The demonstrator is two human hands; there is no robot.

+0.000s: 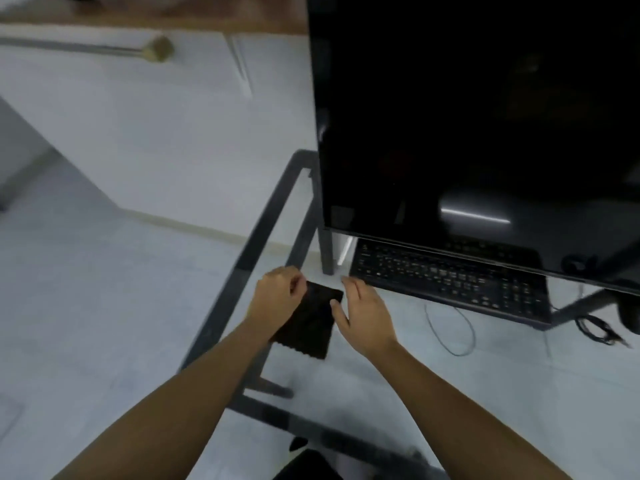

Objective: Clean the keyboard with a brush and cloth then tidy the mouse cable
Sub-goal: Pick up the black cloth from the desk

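A dark folded cloth (pixel 308 323) lies on the glass desk near its left edge. My left hand (pixel 277 296) pinches the cloth's upper left corner. My right hand (pixel 363 313) rests open against the cloth's right side, its thumb touching the edge. The black keyboard (pixel 450 278) lies to the right, partly under the dark monitor (pixel 485 133). A thin cable (pixel 450 327) loops in front of the keyboard. At the far right edge sits a dark shape, maybe the mouse (pixel 628 315), beside a bundle of black cable (pixel 595 329). I see no brush.
The glass desk has a dark metal frame (pixel 263 230) along its left edge, with pale floor visible through it. A white wall and a long handle with a brass end (pixel 159 48) lie beyond, at the upper left.
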